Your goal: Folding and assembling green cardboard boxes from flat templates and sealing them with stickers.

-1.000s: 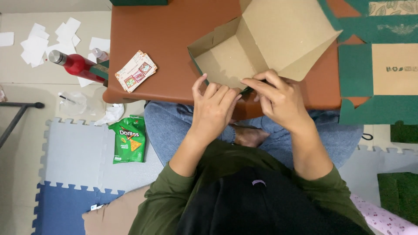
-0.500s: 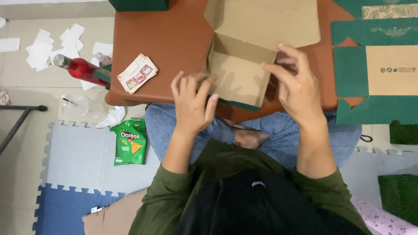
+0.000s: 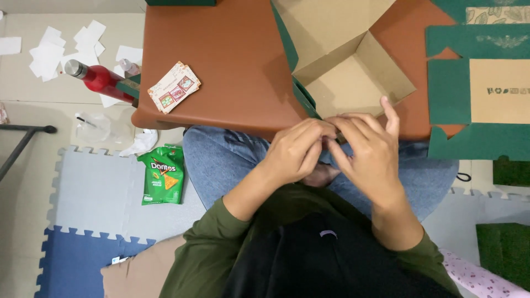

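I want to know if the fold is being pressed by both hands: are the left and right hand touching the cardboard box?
Touching. In the head view, the left hand and right hand meet at the near edge of the cardboard box, fingers pinching its flap.

light: bright, even, from overhead | shadows: soft, the cardboard box [image 3: 342,60] darkens the desk [image 3: 221,49] beside it | glare: none | focus: sharp, slight fingertip blur | edges: mild wide-angle bend
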